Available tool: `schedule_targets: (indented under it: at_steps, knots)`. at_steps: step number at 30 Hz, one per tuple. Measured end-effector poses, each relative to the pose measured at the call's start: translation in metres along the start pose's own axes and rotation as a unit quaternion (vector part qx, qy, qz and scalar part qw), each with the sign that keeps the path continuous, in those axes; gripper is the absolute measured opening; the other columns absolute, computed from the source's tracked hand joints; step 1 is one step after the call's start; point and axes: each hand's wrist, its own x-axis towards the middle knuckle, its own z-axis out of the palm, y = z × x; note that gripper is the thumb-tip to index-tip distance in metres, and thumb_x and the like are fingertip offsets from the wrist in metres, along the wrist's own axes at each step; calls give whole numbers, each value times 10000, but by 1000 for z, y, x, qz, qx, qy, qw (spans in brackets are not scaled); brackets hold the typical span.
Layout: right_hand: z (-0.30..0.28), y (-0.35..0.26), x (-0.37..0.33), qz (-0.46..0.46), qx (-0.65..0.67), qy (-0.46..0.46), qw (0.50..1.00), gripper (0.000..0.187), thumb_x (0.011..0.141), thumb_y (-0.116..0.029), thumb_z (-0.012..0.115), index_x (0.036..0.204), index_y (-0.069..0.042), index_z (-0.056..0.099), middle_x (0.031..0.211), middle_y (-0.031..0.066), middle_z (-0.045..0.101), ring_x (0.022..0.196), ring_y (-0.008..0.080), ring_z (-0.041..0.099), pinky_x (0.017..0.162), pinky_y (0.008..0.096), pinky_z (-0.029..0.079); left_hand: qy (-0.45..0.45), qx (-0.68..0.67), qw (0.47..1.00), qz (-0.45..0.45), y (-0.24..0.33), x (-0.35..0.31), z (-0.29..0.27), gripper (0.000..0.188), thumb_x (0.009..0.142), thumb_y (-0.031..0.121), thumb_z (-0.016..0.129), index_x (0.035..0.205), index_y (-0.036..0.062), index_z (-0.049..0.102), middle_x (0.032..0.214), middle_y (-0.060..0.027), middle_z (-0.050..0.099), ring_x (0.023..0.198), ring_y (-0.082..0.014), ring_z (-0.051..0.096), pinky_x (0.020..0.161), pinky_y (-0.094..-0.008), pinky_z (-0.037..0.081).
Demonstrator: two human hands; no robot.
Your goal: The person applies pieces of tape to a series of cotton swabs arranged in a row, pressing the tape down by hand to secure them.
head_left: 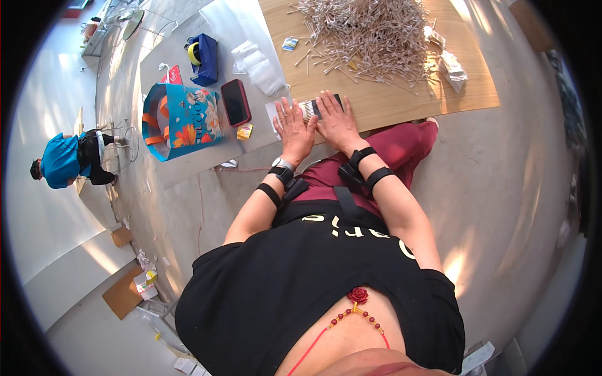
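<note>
Both my hands lie at the near edge of the table, fingers stretched out and side by side. Between them shows a small row of cotton swabs (307, 110), lined up together. My left hand (295, 133) rests at the left end of this row, over a white flat piece (272, 114). At the other end, my right hand (339, 127) covers part of a black flat thing (316, 110); its full shape is hidden. Farther back, a large loose pile of cotton swabs (370, 34) spreads over the wooden tabletop (433, 100).
Left of my hands are a phone (236, 103), a yellow packet (244, 131), a blue floral bag (204, 119), a blue tape dispenser (204, 59) and clear plastic bags (258, 70). White packaging (453, 72) lies right of the pile. A person in blue (63, 160) bends over at far left.
</note>
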Motion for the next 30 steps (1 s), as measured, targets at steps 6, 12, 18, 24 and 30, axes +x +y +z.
schedule_targets:
  at_steps: [6,12,18,24,30]
  knots:
    - [-37,55,-22,96,38,144,984,536,987,-315,654,1466,-90,568,1479,112,576,1386,297,500,1173,529,333,59,6,992,115,36,29,-22,638,962,372,699,1466,14,545,1575,-227,425,1540,-398,283,1236,-585,175]
    - [-44,96,-47,158,87,235,955,260,970,-186,665,1211,-101,714,1129,97,696,1096,313,632,980,452,466,43,-42,980,188,85,82,-2,470,837,213,782,1275,87,670,1276,-146,595,1250,-345,512,1106,-510,308]
    - [-45,106,-49,195,174,303,916,174,989,-131,624,1124,-90,726,1035,123,688,1044,336,643,951,449,490,50,38,978,201,110,147,35,275,827,224,780,1079,118,749,1184,-120,646,1212,-313,545,1066,-477,331]
    - [-41,113,-44,207,175,312,911,170,992,-122,616,1115,-90,728,1037,120,690,1042,334,647,948,449,495,1,116,961,252,100,175,42,190,876,238,693,987,99,758,1104,-111,679,1185,-318,580,1051,-486,365]
    - [-42,111,-42,200,184,317,908,169,986,-118,620,1112,-92,729,1046,116,696,1036,332,650,942,447,497,-50,179,943,277,79,185,8,168,892,203,632,970,82,718,976,-144,715,1009,-347,664,959,-492,455]
